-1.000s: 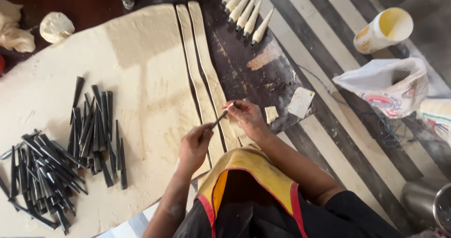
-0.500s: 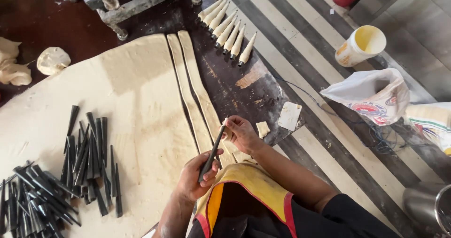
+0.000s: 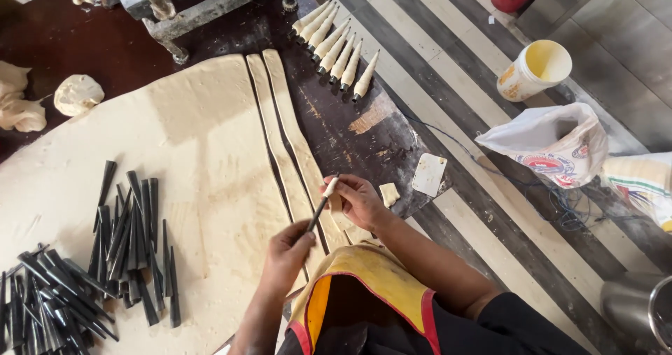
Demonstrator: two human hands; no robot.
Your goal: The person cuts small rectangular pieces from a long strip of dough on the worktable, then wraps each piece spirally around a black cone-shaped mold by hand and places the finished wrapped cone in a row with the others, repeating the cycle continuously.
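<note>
My left hand (image 3: 288, 251) grips the wide end of a thin black cone mould (image 3: 318, 208), which points up and to the right. My right hand (image 3: 358, 202) holds the end of a cut dough strip (image 3: 297, 134) against the mould's tip, where a little dough is wound on. A second cut strip (image 3: 269, 127) lies beside it at the edge of a large rolled-out dough sheet (image 3: 161, 180). Both hands hover over the near right edge of that sheet.
Several black cone moulds (image 3: 91, 264) lie piled on the sheet at left. A row of dough-wrapped cones (image 3: 336, 47) sits at the back. Dough lumps (image 3: 77, 92), a white scraper card (image 3: 428, 174), a yellow tub (image 3: 535, 69) and a white sack (image 3: 553, 145) lie around.
The view has tilted back and pulled away. The mould has swung more upright, and dough now sits on its tip under my right fingers.
</note>
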